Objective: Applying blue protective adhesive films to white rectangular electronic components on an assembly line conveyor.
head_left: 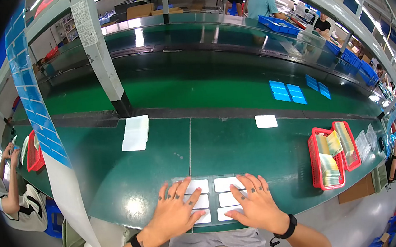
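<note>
Several white cards (197,187) lie in two columns of three on a clear plastic sheet (212,189) at the near edge of the green table. My left hand (174,212) rests on the left column, palm down with fingers spread. Over the right column my right hand (258,206) lies flat in the same way, fingers apart. Neither hand grasps anything. The fingers partly cover the cards' outer ends. Black bands circle both wrists.
Red baskets (314,164) of yellowish card stacks stand at right. Beyond my hands lie a white card stack (135,133) and a single white card (266,121). Blue sheets (288,92) rest on the green belt. A blue-and-white strip (39,105) hangs left of a post (98,57). Other people work around.
</note>
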A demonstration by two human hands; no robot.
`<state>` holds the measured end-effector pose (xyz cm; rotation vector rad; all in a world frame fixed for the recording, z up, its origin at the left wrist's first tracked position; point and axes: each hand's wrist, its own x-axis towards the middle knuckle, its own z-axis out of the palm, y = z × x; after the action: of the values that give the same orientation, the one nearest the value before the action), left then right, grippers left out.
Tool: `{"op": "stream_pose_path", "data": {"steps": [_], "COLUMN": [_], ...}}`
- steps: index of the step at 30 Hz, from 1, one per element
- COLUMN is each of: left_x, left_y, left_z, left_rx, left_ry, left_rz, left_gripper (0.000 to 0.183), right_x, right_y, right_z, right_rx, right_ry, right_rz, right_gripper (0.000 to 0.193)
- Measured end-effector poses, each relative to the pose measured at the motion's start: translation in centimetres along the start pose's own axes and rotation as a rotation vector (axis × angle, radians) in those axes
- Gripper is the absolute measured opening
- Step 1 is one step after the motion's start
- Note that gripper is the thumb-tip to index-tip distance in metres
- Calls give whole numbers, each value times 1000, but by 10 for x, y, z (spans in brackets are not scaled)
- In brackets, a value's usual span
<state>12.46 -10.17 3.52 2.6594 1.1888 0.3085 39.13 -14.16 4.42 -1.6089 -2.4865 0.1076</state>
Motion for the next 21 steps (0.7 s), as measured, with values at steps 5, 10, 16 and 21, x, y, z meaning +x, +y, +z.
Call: {"op": "stream_pose_path", "data": {"steps": [5, 10, 16, 21], "left_x": [-35, -34, -37, -34], "left_y": [14, 26, 21, 18], "left_z": [4, 24, 19, 14], "left_rx": [-102, 13, 5, -56], "left_ry": [44, 50, 53, 37], "left_rz": [-50, -29, -40, -22], "left_gripper": [65, 68, 69, 67], "right_x": [-30, -33, -25, -24], "right_y": [-23, -28, -34, -26], "right_z": [-8, 19, 14, 11], "right_rx": [11, 27, 106, 335], "right_ry": [-9, -46, -13, 22], "right_rz": [-23, -23, 13, 49], "right_gripper": [70, 77, 77, 72]}}
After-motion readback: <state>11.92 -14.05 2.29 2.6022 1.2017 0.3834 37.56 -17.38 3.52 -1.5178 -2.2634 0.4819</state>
